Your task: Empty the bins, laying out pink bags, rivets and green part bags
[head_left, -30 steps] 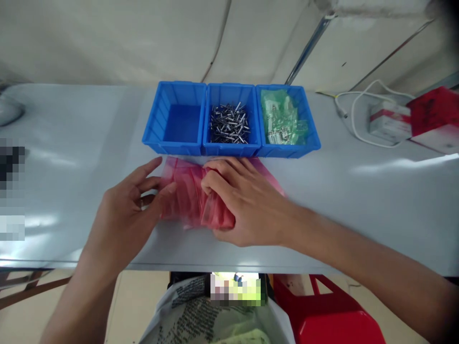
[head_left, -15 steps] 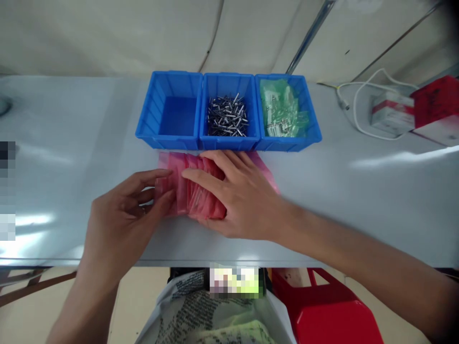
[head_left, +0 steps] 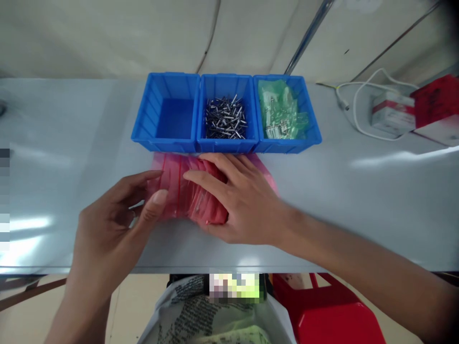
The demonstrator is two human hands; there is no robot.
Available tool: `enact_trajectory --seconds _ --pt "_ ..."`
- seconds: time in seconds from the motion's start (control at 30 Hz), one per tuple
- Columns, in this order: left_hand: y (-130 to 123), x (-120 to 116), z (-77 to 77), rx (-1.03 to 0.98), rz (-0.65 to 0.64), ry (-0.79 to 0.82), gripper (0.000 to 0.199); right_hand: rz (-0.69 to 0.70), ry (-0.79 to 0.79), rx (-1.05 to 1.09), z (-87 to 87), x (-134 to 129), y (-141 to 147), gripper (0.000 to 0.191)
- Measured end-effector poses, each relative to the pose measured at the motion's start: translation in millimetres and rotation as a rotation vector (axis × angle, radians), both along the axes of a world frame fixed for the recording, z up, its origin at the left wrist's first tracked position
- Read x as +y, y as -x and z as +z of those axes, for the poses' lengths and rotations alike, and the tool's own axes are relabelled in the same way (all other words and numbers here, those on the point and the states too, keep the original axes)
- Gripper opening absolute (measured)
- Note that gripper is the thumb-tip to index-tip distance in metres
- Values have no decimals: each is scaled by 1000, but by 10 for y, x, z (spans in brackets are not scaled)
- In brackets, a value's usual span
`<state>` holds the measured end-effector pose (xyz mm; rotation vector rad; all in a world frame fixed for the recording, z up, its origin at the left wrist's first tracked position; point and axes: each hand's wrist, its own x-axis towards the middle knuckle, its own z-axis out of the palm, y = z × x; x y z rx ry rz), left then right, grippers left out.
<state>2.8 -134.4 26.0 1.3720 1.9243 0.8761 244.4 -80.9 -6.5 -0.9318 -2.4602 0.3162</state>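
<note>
White cable [head_left: 355, 107] looped beside red-and-white box [head_left: 392, 113], right side of table [head_left: 344, 186]; red stool [head_left: 335, 317] below front edge.

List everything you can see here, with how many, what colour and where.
Bins: three, blue, in a row across the table
Metal pins: many, silver, middle bin
Green bag: one, green, right bin
Pink bags: several, overlapping, pink, before the bins
Cable: one, white, right of the bins
Small box: one, white and red, beside the cable
Larger box: one, red and white, far right
Table: one, grey
Wall: off-white, behind
Stool: one, red, bottom right
Screen: one, blurred, bottom centre
Left hand: one, bare, pink bags' left end
Right hand: one, bare, over the pink bags
</note>
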Motion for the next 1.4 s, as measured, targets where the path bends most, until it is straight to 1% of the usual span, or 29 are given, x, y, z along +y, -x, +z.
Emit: enact_trajectory --seconds 0.1,0.2,0.27,0.33,0.4,0.47,0.53,0.57,0.6,0.63,0.73,0.8,0.87,0.9,0.93,1.0,1.03,1.1,1.2,1.3,1.37,1.4 --pt "-27 -3 31 39 46 30 62 -4 -25 14 -9 -13 2 67" --pt "-28 7 33 85 82 12 54 -14 -37 12 -7 -17 -9 68" --pt "5 3 -10 144 52 -13 47 -18 -34 4 -5 -14 -16 70" --pt "65 -14 -76 267 -26 -98 41 -15 -32 -5 -4 -12 -17 72" --pt "143 -35 -142 386 -122 -257 40 -13 -37 -10 -5 -14 -11 72" --pt "224 -49 -186 439 -283 -393 50 -15 -48 -7 -5 -17 -6 70" --pt "293 -47 -210 400 -489 -416 65 -12 -58 1 -1 -18 -8 69" --pt "318 -40 -219 367 -578 -402 68 -8 -64 7 1 -16 -12 69" --pt "337 -30 -228 334 -629 -384 67 -6 -70 15 4 -13 -17 69" --pt "348 -18 -237 305 -647 -370 63 -6 -77 24 7 -9 -22 69" --pt "339 3 -248 257 -612 -368 51 -13 -74 46 19 2 -34 68" --pt "293 -23 -216 271 -568 -408 46 -15 -64 56 34 5 -38 66" --pt "209 -94 -144 286 -482 -440 45 -19 -63 81 56 5 -45 66" --pt "154 -140 -96 278 -424 -431 45 -24 -63 101 68 5 -52 66" --pt "93 -186 -46 250 -363 -389 44 -26 -59 128 80 6 -62 65" --pt "-37 -254 45 153 -251 -236 42 -19 -34 193 99 11 -91 64" --pt "-99 -266 79 89 -220 -170 44 -7 -18 221 103 14 -107 63" --pt "-205 -248 115 -57 -209 -95 50 40 -12 255 101 17 -138 64" --pt "-304 -165 100 -222 -246 -65 58 103 -55 234 90 7 -164 75" --pt "-331 -105 45 -273 -243 -57 54 119 -88 148 113 -26 -183 87" --pt "-308 -87 9 -259 -223 -67 56 105 -94 77 152 -56 -217 89" --pt "-287 -81 -5 -239 -210 -71 57 90 -93 45 173 -70 -244 87"
